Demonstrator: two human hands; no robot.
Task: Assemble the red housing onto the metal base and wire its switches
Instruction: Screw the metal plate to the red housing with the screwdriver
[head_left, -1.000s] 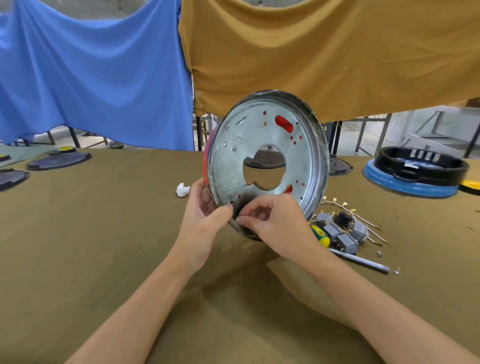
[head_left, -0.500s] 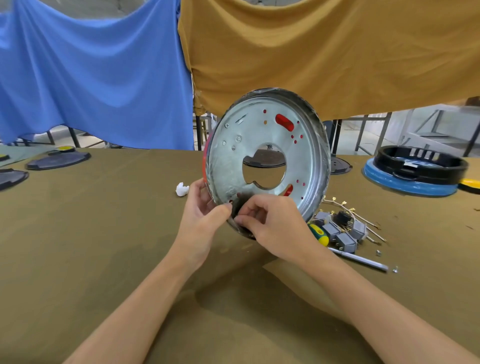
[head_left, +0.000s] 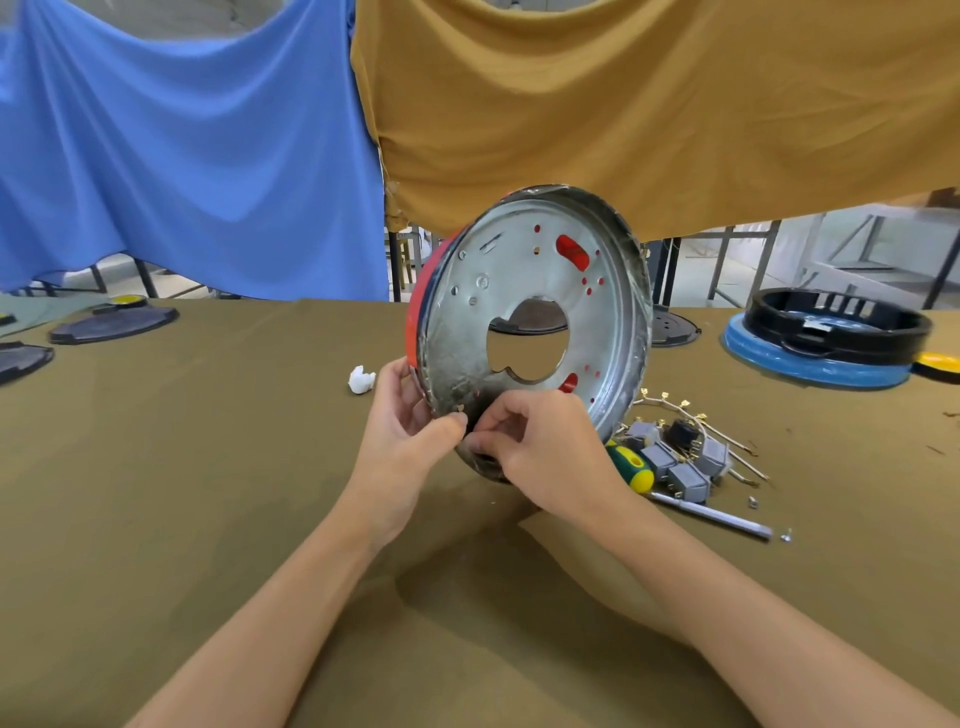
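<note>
- Over the middle of the brown-clothed table (head_left: 182, 467), the metal base (head_left: 535, 291) stands up on edge, its open face turned toward the camera, its lower rim down by the cloth behind the hands.
- The red housing (head_left: 418, 317) shows as a strip along the base's left rim, and red peeks through the slots in the metal.
- Left hand (head_left: 402, 436) grips that lower-left rim, fingers curled behind, thumb pressed on the front.
- Right hand (head_left: 540, 452) is curled tight at the bottom edge, fingertips pinching a small dark part there; what it is, I cannot tell.
- Just to the right, grey switches (head_left: 675, 462) with brass-tipped wires (head_left: 691, 415) lie in a heap, touching a screwdriver (head_left: 675, 493) with a green-and-yellow handle.
- A white scrap (head_left: 361, 379) sits left of the hands.
</note>
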